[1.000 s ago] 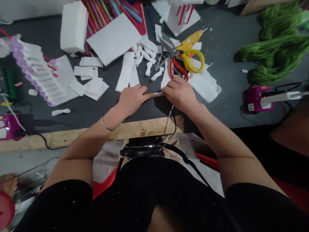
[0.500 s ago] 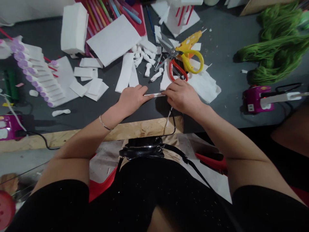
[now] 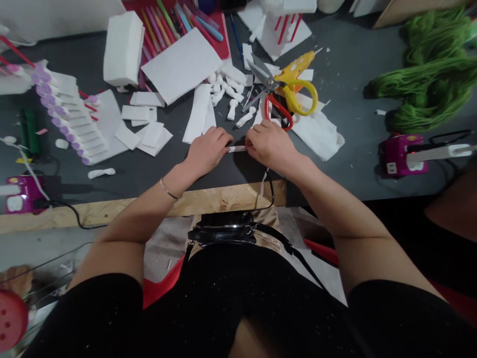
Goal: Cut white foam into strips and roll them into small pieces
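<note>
My left hand (image 3: 208,149) and my right hand (image 3: 270,144) rest on the dark table (image 3: 346,164) near its front edge, both closed on a thin white strip (image 3: 237,148) that spans the small gap between them. Only a short piece of the strip shows between the fingers. Just beyond my right hand lie scissors with a red and a yellow handle (image 3: 279,97) and a yellow glue gun (image 3: 298,64). Small rolled white pieces (image 3: 231,97) and flat white paper strips (image 3: 199,112) lie beyond my left hand.
A white foam block (image 3: 122,47) and a white sheet (image 3: 182,64) stand at the back, with coloured pens (image 3: 175,22). Purple-tipped white sticks (image 3: 70,119) line the left. Green yarn (image 3: 432,74) lies at the right, beside a purple device (image 3: 398,154). A wooden edge (image 3: 208,199) fronts the table.
My two hands have come closer together along the white strip, so less of it shows between them. The view has shifted slightly.
</note>
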{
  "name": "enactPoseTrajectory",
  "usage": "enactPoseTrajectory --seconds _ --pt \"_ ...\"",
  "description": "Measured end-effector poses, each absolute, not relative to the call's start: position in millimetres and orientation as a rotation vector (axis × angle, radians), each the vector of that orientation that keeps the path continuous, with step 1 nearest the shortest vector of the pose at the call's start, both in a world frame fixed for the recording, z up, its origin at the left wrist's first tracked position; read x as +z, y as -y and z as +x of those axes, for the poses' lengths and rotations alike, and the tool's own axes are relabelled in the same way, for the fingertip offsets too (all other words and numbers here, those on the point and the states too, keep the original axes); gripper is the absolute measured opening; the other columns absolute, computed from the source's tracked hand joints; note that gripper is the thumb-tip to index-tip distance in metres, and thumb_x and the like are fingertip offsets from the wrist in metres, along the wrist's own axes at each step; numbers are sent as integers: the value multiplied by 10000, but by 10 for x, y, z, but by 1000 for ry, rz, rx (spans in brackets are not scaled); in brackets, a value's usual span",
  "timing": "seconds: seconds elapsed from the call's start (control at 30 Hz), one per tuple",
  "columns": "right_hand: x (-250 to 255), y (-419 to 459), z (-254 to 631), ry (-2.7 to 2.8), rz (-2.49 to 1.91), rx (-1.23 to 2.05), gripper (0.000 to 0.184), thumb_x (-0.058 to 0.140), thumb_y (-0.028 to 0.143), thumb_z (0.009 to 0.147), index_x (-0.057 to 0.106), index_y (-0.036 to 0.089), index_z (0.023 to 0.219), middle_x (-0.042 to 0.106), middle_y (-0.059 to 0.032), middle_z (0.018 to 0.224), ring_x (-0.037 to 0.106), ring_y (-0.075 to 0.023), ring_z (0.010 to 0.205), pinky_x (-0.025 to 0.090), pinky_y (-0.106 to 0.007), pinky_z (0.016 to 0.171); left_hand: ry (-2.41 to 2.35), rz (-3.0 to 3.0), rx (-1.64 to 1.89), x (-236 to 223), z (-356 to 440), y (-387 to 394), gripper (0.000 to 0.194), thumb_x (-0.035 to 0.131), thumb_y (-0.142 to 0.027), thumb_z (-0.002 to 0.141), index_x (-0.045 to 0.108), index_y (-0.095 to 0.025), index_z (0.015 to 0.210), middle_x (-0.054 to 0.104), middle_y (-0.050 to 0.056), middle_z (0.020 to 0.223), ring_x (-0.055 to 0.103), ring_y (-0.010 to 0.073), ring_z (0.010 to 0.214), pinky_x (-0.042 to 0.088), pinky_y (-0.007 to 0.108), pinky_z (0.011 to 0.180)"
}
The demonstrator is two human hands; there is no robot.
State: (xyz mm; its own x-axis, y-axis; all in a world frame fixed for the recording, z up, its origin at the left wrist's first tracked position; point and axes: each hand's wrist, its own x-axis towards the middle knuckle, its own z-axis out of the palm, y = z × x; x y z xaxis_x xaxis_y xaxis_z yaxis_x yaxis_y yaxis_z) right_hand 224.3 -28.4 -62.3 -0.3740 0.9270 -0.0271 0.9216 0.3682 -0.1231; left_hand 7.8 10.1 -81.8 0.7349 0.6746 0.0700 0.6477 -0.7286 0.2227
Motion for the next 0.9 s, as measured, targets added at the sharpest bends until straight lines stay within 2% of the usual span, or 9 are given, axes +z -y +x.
enactPoseTrajectory --seconds 0.1,0.2,0.27,0.37,0.47,0.57,0.67,0.77,0.9 --pt "-588 304 2255 2498 -1717 225 252 486 160 956 722 146 1044 755 -174 931 601 -325 960 415 -424 858 -1039 2756 194 -820 72 -118 169 592 -251 1021 710 -168 1109 692 146 1084 611 304 1129 490 366 722" --pt "-536 301 2315 2379 -1688 355 221 514 154 919 709 173 1020 744 -138 915 612 -289 913 424 -397 829 -1000 2680 255 -799 80 -122 138 578 -255 1021 685 -169 1012 696 139 1040 630 299 1097 518 389 796" --pt "-507 271 2390 2267 -1622 494 173 543 180 920 700 188 992 745 -112 942 626 -259 898 443 -378 810 -1028 2539 329 -776 93 -101 103 580 -240 1010 656 -177 979 708 114 977 653 263 1003 522 376 796" --pt "-518 186 2520 2013 -1518 702 144 593 307 973 686 205 1017 745 -71 956 630 -203 828 466 -352 747 -1061 2146 450 -742 127 -48 40 588 -219 997 605 -189 978 727 48 860 653 172 781 505 301 699" --pt "-605 109 2565 1670 -1424 870 327 641 527 988 668 219 1096 725 -29 893 613 -147 752 460 -320 682 -1041 1745 601 -728 184 -9 100 592 -285 1014 571 -201 964 743 14 801 595 110 609 462 240 593" --pt "-698 105 2437 1422 -1287 1127 553 731 737 848 669 219 1031 689 -3 832 594 -109 701 460 -259 622 -1021 1474 754 -727 266 -3 285 679 -462 976 558 -214 904 733 8 755 526 87 513 394 226 511" --pt "-730 140 2206 1329 -1199 1362 659 785 831 702 644 205 857 652 15 734 555 -93 646 458 -237 590 -993 1363 835 -719 345 -7 410 786 -559 878 560 -218 850 709 -3 730 593 101 575 413 226 543" --pt "-728 129 2041 1242 -1177 1315 655 795 831 684 578 215 728 584 41 635 508 -90 605 414 -245 569 -1014 1353 877 -709 382 -1 393 828 -517 845 576 -215 850 714 -10 727 657 118 655 461 232 612" --pt "-776 43 2020 1161 -1242 1169 642 809 793 704 516 223 662 470 73 578 380 -69 534 291 -259 513 -1028 1284 842 -709 367 30 368 863 -458 794 621 -206 911 743 -6 715 691 129 676 491 243 653"
